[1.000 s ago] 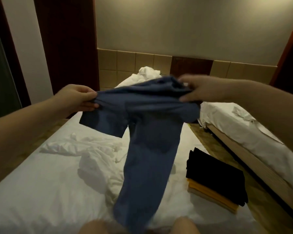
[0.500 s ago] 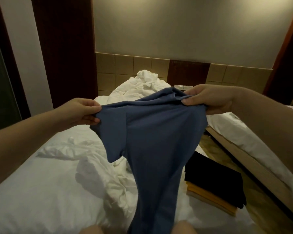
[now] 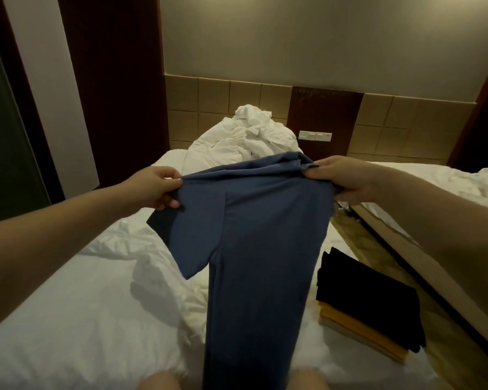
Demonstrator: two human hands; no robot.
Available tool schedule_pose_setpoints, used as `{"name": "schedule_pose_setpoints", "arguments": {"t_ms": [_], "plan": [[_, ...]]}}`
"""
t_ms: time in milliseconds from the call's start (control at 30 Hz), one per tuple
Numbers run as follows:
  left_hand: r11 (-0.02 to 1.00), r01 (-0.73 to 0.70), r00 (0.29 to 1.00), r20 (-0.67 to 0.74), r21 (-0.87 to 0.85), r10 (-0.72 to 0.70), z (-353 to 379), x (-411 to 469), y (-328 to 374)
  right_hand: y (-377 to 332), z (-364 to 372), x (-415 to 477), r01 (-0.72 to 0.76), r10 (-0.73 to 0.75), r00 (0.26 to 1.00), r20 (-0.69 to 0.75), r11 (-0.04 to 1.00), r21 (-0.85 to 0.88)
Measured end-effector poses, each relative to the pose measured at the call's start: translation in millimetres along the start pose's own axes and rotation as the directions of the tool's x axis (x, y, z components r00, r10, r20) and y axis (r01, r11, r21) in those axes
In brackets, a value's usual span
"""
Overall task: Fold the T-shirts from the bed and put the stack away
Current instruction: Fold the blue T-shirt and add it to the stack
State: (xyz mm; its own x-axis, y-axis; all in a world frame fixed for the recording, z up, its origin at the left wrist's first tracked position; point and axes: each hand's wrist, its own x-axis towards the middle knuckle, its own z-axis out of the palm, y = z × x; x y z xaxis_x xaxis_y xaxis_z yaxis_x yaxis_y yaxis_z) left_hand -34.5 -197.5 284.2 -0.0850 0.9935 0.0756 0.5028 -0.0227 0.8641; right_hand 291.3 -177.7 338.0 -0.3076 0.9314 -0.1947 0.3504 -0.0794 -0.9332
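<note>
A blue T-shirt (image 3: 259,249) hangs lengthwise in the air over the white bed (image 3: 68,319), folded narrow, one sleeve drooping at the left. My left hand (image 3: 158,187) pinches its top left corner. My right hand (image 3: 341,178) grips the top right corner at the same height. The shirt's lower end drops out of view between my knees. On the bed's right edge lies a stack of folded shirts (image 3: 366,313), a black one on top of yellow ones.
Crumpled white bedding (image 3: 251,136) is heaped at the head of the bed, with more rumpled sheet (image 3: 164,280) in the middle. A second bed (image 3: 434,187) stands to the right across a narrow floor gap (image 3: 350,235). Dark wooden panels and a tiled wall lie behind.
Both hands have lowered slightly and spread the shirt's top edge flatter. The left sleeve now hangs more open, and the view has tilted down a little.
</note>
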Motion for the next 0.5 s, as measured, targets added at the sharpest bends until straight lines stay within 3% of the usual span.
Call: {"name": "schedule_pose_setpoints", "arguments": {"t_ms": [100,233,500], "plan": [[0.993,-0.011,0.999,-0.048,-0.115,0.006,7.9,36.2,18.0,-20.0,-8.2,28.5,0.044,-0.052,0.991,-0.121,0.997,-0.066],[0.977,-0.150,0.985,-0.107,-0.150,0.135,-11.6,92.6,70.1,-83.7,-42.8,50.0,0.260,-0.260,0.955,-0.145,0.965,-0.024],[0.874,-0.454,0.882,-0.224,-0.172,0.414,-63.7,131.0,165.0,-167.5,-77.5,49.2,0.583,-0.568,0.792,-0.224,0.812,0.004]]}}
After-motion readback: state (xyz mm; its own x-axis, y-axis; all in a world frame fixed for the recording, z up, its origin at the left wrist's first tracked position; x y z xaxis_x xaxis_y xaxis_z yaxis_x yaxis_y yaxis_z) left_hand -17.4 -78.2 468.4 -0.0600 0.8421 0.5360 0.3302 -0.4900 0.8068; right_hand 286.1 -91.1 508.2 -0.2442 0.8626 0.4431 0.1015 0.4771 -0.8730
